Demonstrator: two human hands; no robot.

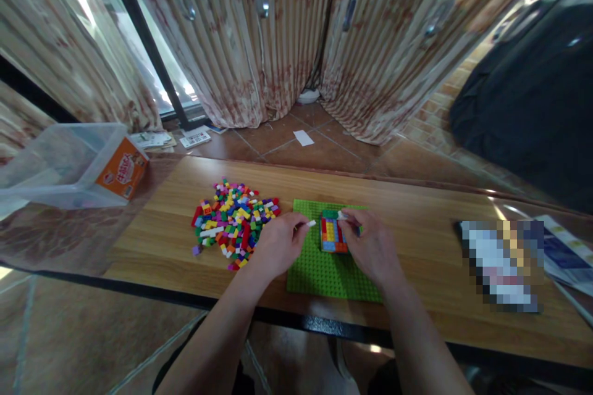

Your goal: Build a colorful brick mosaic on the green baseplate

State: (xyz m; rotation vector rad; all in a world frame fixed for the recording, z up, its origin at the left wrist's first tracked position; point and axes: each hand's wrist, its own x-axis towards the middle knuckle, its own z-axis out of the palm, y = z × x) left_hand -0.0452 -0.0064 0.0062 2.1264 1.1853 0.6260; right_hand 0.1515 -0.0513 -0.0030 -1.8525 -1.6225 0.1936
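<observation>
Left hand [277, 244] pinches white brick [311, 223], just left of brick stack [332, 236] on green baseplate [324, 278]. Right hand [371, 248] touches the stack's far edge, fingertips pinched together.

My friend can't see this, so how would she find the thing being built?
Find the wooden table, then the green baseplate at its front. On it, between left hand and right hand, stands a small brick block; unlike the loose pile to its left, its red, yellow and blue bricks sit joined in neat rows.
</observation>
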